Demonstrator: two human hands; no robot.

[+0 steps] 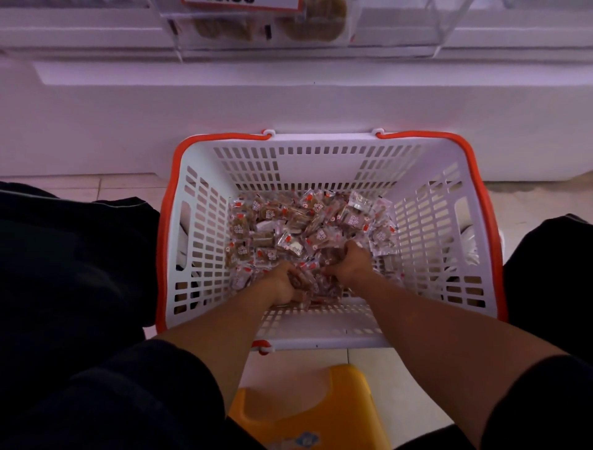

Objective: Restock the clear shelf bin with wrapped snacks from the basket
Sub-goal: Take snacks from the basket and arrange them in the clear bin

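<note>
Fingers (290, 282) of both hands curl closed around handfuls of snacks (308, 225) low in the basket (417, 167). Much stock remains there; the bin (401, 38), above the basket, looks only partly filled.

Above the basket (321, 154), the clear bin (308, 29) is cut off by the top edge, and so is its red-edged label (244, 4), whose lettering can't be read. The snacks inside the bin are only brown blurs. Down in the basket, the fingers of the left hand (282, 284) and right hand (348, 263) are buried among the wrapped snacks (288, 221), whose print is too small to read. Below the basket, the yellow stool (305, 408) is partly covered by the arms.
</note>
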